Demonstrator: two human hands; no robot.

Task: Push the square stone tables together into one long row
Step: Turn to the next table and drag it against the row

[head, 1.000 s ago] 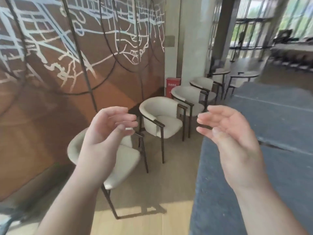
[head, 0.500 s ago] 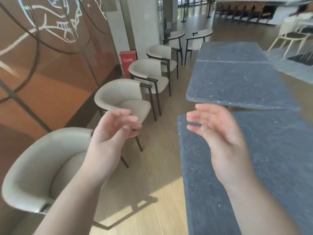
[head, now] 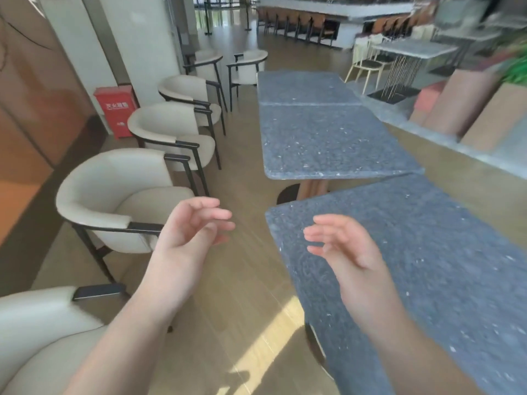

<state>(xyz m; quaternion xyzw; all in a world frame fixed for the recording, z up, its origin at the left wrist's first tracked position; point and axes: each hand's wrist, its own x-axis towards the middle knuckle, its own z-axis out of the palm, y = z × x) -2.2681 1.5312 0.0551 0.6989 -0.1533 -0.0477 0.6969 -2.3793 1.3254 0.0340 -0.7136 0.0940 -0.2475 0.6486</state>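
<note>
Three grey speckled stone tables run away from me on the right. The nearest table sits skewed, with a wedge-shaped gap between it and the middle table. The far table butts flush against the middle one. My left hand hovers over the wooden floor left of the nearest table, fingers loosely curled and holding nothing. My right hand floats above the nearest table's left part, fingers relaxed, also holding nothing.
Several cream armchairs with black frames line the left side along the wall. A red fire-equipment box stands by a pillar. A bar counter with stools is at the back, and another table with chairs at the right.
The view has swung right and down, from the wall and chairs to the row of tables. Both hands stay raised and holding nothing; the right one now hovers over the nearest table.
</note>
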